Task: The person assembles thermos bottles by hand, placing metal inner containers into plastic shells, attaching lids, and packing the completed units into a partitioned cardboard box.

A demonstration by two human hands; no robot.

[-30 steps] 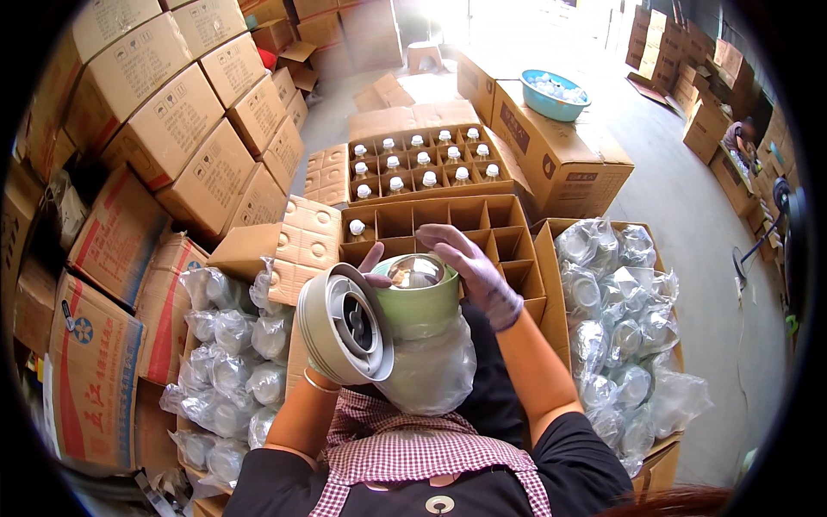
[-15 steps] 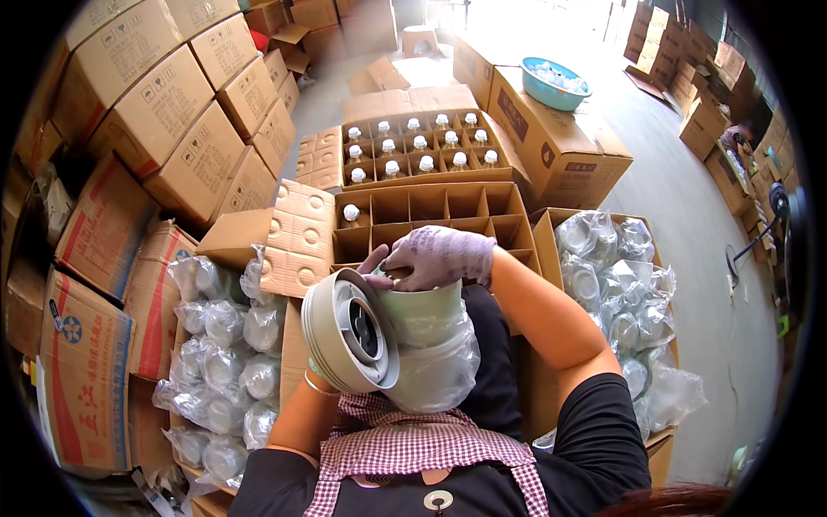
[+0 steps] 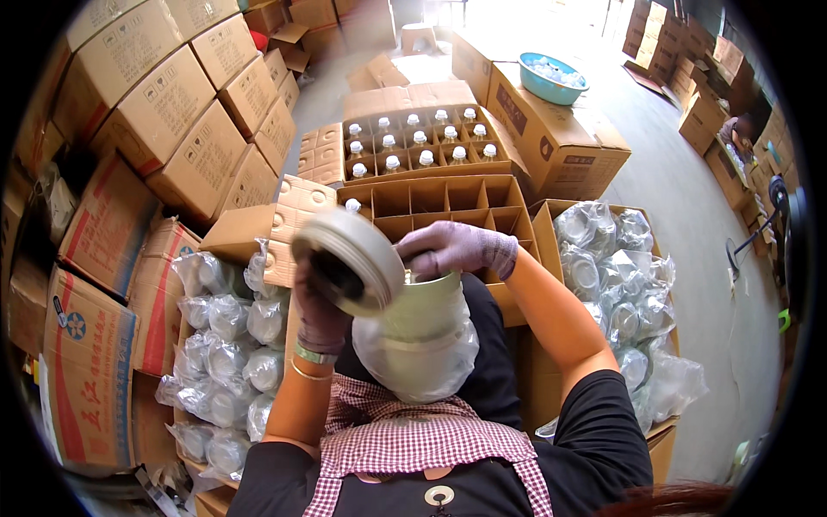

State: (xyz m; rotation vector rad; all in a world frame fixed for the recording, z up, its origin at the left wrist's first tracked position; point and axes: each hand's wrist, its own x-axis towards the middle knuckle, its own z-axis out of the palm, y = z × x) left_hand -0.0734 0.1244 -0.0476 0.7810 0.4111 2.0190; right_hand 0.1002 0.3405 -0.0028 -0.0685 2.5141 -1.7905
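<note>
My left hand (image 3: 320, 317) grips a thick, pale grey round lid (image 3: 372, 269) from its left side. The lid is tilted, blurred by motion, and shows a ringed rim and dark centre. Directly beside it, a pale green jar (image 3: 416, 340) stands between my legs, its lower part wrapped in a clear plastic bag. My right hand (image 3: 461, 248), in a light purple glove, is closed on the jar's far rim, fingertips reaching over the edge. The jar's mouth is partly hidden by the hand and lid.
Ahead stands a divided carton (image 3: 439, 195) with one white-capped bottle in its left corner; behind it a second carton (image 3: 508, 155) holds several such bottles. Bagged clear items (image 3: 226, 362) fill a box at left, more (image 3: 616, 284) at right. A blue basin (image 3: 551, 86) tops a large carton.
The lid has risen slightly and turned, its dark centre now facing lower left. My left hand has come from the jar's rim to the lid's side. My right hand has shifted a little right.
</note>
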